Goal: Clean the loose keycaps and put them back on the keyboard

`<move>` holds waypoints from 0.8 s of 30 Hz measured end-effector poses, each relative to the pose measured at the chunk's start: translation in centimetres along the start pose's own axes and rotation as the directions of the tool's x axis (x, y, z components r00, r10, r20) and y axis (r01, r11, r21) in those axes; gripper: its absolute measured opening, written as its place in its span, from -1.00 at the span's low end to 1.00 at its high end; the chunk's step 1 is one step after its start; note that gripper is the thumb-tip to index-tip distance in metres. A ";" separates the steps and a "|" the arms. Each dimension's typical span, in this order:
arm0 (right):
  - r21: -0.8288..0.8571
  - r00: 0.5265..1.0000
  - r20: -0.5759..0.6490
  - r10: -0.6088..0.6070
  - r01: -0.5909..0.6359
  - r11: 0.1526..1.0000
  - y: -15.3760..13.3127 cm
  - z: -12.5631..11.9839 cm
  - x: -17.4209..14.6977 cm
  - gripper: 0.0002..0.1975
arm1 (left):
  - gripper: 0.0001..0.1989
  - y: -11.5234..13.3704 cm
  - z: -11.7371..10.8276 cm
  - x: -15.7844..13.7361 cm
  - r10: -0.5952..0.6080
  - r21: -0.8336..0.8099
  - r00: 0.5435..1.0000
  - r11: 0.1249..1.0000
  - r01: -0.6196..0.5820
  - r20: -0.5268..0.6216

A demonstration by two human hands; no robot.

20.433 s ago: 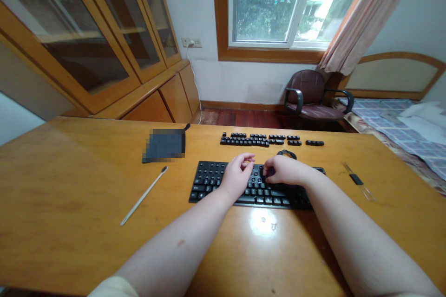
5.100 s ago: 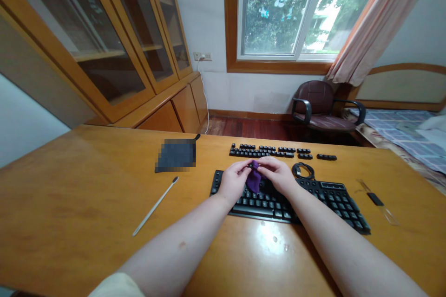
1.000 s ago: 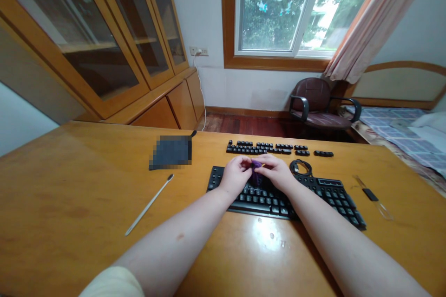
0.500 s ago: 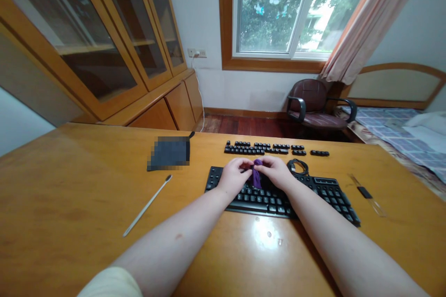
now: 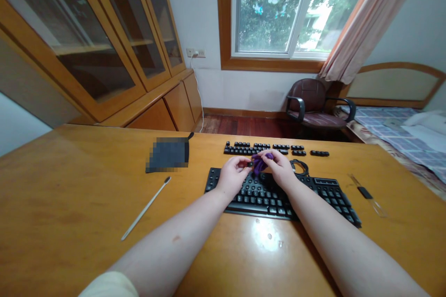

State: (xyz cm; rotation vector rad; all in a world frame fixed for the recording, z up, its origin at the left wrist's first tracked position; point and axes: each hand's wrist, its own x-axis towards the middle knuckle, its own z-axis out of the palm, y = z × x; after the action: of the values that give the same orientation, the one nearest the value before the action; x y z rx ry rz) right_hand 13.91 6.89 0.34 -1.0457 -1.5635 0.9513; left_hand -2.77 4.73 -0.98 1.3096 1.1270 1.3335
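Over the upper part of a black keyboard (image 5: 268,197), my left hand (image 5: 232,175) pinches a small black keycap (image 5: 250,164) between thumb and fingertips. My right hand (image 5: 281,168) is closed on a bunched purple cloth (image 5: 258,165), right beside the keycap. Bare switch stems show in the keyboard's upper rows below my hands, while the lower rows carry their caps. Beyond the keyboard, loose black keycaps (image 5: 240,151) lie lined up in rows. A coiled black cable (image 5: 301,167) rests behind my right hand.
A long pale brush (image 5: 146,208) with a dark tip lies left of the keyboard, near a dark pouch (image 5: 169,155) that is blurred out. To the right is a wire keycap puller (image 5: 365,192). An office chair (image 5: 310,102) stands past the wooden desk (image 5: 69,204).
My hands have drawn slightly apart. The purple cloth has come away from the left fingers towards the right hand, and the keycap in the left fingers now shows.
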 end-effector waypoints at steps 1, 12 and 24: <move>0.004 1.000 -0.007 -0.016 0.017 1.000 0.1 -0.1 0.0 -0.89 | -0.82 0.2 0.0 0.0 -0.014 -0.027 1.000 1.000 0.013 -0.002; -0.248 0.985 0.122 -0.124 0.151 0.957 -1.0 0.8 -0.7 -0.78 | -0.80 0.8 -0.1 0.1 -0.010 -0.037 1.000 0.999 0.010 0.002; -0.313 0.992 0.053 -0.110 0.122 0.942 -0.9 0.8 -0.7 -0.82 | -0.83 0.2 -0.1 -0.1 0.063 0.029 0.995 0.997 -0.065 0.079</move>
State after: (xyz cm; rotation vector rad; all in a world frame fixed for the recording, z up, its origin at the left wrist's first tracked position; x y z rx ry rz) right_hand 13.08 5.84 0.83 -1.1456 -1.8269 0.6537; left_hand -2.86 4.64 -0.84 1.4190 1.0645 1.3040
